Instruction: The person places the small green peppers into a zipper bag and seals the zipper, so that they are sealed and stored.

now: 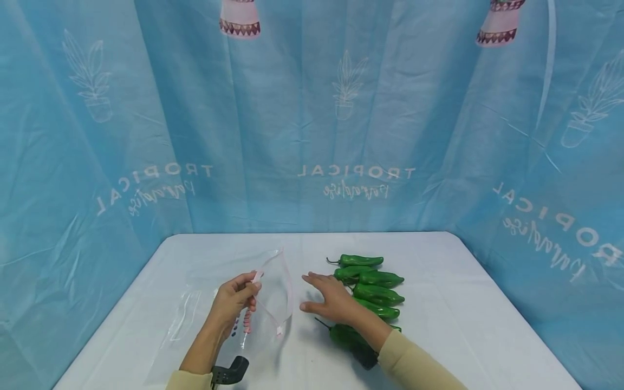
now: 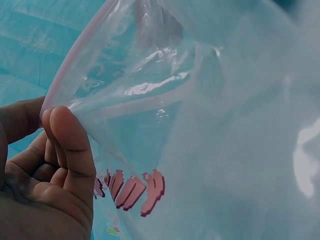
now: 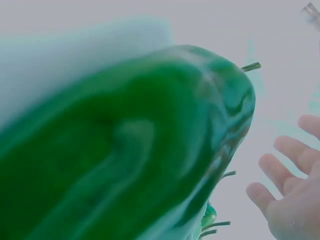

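Note:
My left hand (image 1: pixel 237 298) pinches the pink-edged rim of a clear zip bag (image 1: pixel 275 287) between thumb and fingers. In the left wrist view the bag (image 2: pixel 235 145) stands spread at its mouth, with pink printed marks on its side. My right hand (image 1: pixel 336 300) holds nothing; its fingers are extended and parted, above the table between the bag and several green peppers (image 1: pixel 377 294). The right wrist view has one green pepper (image 3: pixel 125 140) very large and close to the camera, with the right hand's fingers (image 3: pixel 280 172) apart from it.
A white table (image 1: pixel 458 303) bears the bag on the left and the peppers right of centre. Blue printed curtains (image 1: pixel 312 124) hang behind it and along both sides. A black wrist strap (image 1: pixel 229 371) sits on the left wrist.

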Motion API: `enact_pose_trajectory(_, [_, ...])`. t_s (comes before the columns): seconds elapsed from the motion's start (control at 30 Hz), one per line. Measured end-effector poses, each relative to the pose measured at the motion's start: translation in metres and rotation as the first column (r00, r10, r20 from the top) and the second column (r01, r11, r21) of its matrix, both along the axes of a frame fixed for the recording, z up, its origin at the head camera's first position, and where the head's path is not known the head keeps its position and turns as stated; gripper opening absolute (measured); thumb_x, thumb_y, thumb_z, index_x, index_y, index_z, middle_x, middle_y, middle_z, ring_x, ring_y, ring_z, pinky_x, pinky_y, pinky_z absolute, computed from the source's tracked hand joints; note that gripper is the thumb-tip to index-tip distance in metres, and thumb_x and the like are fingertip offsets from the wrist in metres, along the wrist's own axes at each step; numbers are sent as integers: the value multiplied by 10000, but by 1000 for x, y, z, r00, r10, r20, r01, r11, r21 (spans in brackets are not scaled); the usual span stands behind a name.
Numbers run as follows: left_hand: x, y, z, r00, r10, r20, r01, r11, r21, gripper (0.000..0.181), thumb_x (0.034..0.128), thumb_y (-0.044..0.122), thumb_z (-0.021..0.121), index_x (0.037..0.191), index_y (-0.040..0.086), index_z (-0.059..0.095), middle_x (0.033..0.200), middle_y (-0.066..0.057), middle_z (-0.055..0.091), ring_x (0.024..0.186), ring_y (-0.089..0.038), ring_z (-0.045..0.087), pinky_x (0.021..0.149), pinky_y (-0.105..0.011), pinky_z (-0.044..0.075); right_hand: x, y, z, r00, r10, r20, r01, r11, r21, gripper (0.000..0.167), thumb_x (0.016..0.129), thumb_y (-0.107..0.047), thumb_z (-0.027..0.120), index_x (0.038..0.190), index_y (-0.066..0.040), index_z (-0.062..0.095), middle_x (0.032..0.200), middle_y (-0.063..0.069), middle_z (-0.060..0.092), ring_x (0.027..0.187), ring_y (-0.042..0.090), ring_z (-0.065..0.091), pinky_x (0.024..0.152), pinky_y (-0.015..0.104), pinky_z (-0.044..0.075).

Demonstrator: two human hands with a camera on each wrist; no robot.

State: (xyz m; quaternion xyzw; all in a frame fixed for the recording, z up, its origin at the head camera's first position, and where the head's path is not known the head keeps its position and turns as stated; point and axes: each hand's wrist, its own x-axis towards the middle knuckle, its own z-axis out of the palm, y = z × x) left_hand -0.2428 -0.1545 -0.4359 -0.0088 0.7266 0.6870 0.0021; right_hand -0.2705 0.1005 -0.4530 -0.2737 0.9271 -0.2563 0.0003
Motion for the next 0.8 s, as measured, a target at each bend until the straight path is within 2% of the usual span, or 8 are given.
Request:
enact_pose_trajectory(0.27, [1, 0, 0, 1000, 5, 7, -5, 1000, 15, 463, 891, 158, 641, 1304, 13, 492, 827, 13, 537, 592, -80, 524, 577, -196, 518, 17, 18, 2, 1000, -15, 1, 15, 993, -116, 687, 854, -512, 615, 1424, -181, 419, 1460, 77, 440, 1359, 364, 364, 1061, 647, 276])
enact_pose_trajectory(0.57, [2, -1, 2, 1000, 3, 5, -4, 1000, 15, 482, 892, 171, 641, 1317, 11, 480, 837, 10, 533, 589, -71, 526, 570, -198, 519, 43, 42, 3, 986, -123, 116, 148, 959, -242, 688, 822, -520, 648, 1414, -247, 430, 1452, 74, 444, 1370, 381, 339, 1048, 637, 309])
enact_pose_trajectory(0.8, [2, -1, 4, 1000, -2, 2, 2, 1000, 19, 485, 894, 177, 639, 1322, 17, 476, 848, 9, 534, 594, -73, 528, 578, -200, 521, 62, 56, 4, 971, -208, 117, 234, 926, -295, 651, 798, -439, 712, 1384, -315, 457, 1425, 51, 467, 1328, 315, 406, 1032, 604, 353])
